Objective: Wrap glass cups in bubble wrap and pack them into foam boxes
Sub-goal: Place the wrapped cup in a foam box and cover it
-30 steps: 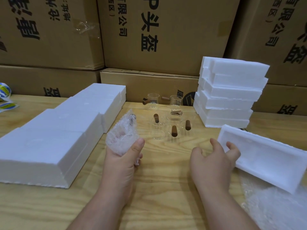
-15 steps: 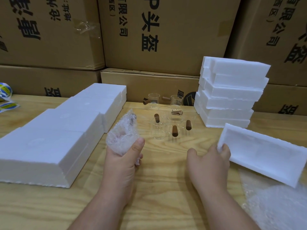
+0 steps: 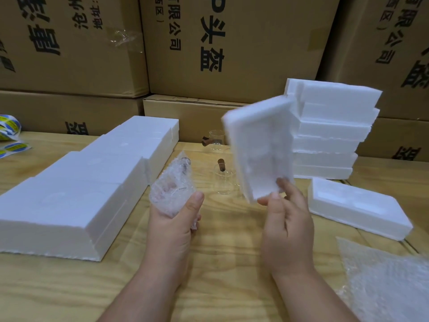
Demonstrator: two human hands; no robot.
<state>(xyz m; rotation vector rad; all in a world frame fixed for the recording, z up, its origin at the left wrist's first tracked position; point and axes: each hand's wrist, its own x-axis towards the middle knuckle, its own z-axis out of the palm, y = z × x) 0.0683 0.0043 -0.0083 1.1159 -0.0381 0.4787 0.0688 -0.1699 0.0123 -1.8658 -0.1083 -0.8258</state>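
My left hand grips a glass cup wrapped in bubble wrap, held upright above the wooden table. My right hand pinches the lower corner of a white foam box half, lifted on end and blurred, its hollow side facing me. The other foam half lies hollow side up on the table to the right. Unwrapped glass cups with brown wooden handles stand behind, partly hidden by the raised foam.
A stack of foam boxes stands at the back right. Closed foam boxes lie in a row on the left. Bubble wrap sheets lie at the front right. Cardboard cartons wall the back. Sticker rolls sit far left.
My right hand took hold of the top foam half and swung it up and leftward to stand on end. The lower half stayed on the table. My left hand barely moved.
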